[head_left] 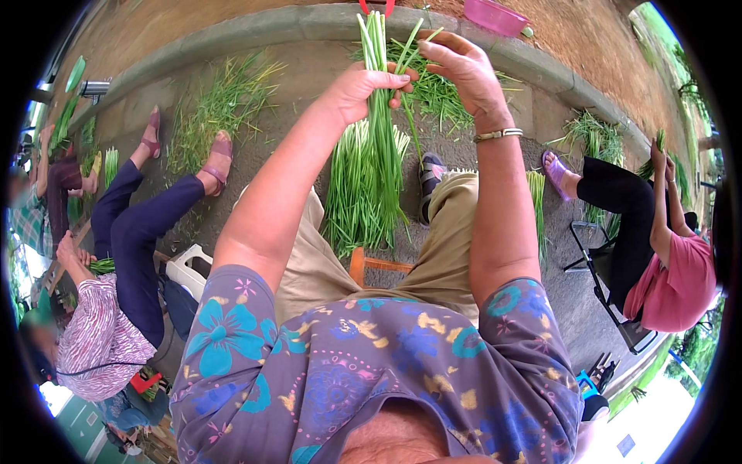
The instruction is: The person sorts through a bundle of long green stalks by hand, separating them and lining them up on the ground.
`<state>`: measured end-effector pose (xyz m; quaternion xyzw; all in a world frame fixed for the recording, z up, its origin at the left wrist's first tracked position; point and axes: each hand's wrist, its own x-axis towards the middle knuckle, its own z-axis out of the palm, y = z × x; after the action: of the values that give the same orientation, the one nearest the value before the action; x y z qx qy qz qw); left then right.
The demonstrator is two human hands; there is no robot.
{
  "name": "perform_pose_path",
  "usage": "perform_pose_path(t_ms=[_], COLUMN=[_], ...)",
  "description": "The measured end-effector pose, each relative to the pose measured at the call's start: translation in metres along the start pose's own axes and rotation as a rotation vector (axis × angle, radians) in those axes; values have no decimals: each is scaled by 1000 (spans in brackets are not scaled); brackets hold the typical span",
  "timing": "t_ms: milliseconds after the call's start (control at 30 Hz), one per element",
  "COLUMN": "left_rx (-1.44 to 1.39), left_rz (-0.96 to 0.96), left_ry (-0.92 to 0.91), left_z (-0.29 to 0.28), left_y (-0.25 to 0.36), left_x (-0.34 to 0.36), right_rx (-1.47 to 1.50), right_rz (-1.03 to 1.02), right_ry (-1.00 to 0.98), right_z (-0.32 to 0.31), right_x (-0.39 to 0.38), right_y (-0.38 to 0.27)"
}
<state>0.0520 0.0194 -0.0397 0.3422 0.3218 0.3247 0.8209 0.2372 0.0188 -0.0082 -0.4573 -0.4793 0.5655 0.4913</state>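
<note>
Upright in my left hand [362,90] is a bunch of garlic chives [379,127], pale cut ends pointing away from me and green leaves hanging down. My left thumb lies across the stalks. My right hand [469,79] is just beside it, thumb and fingers pinched at the pale end of a loose chive stalk [407,56] that slants out from the bunch. Between my knees a thick heap of chives [349,193] lies with its white ends away from me. Behind my hands, more loose chives [440,100] are scattered on the pavement.
A stone curb [267,29] runs across the far side, with a pink basin [495,17] beyond it. Loose leaves [224,104] litter the ground at left. Seated people [104,332] work at left; another person [668,286] sits at right beside a folding chair [618,317].
</note>
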Motion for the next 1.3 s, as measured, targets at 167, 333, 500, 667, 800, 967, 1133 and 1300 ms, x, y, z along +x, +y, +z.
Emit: perform_pose_path(t_ms=[167, 333, 500, 667, 800, 967, 1133, 1300], left_rx=[-2, -22, -48, -46, -35, -26, -32, 19], left_rz=[0, 9, 2, 9, -1, -11, -10, -12], left_ry=[-35, -23, -70, -106, -67, -71, -58, -70], left_z=[1, 2, 1, -5, -3, -4, 0, 8], left_y=[-1, -1, 1, 2, -1, 0, -3, 1], left_x=[1, 1, 1, 0, 1, -1, 2, -2], right_rx=[17, -20, 31, 11, -90, -126, -184, 346], right_rz=[82, 41, 35, 44, 42, 58, 121, 68], right_ry=[-16, 9, -22, -111, -106, -81, -71, -14], right_z=[6, 12, 14, 16, 13, 17, 14, -3], right_x=[3, -3, -1, -4, -5, -5, -3, 3], right_y=[10, 4, 4, 0, 1, 0, 2, 4])
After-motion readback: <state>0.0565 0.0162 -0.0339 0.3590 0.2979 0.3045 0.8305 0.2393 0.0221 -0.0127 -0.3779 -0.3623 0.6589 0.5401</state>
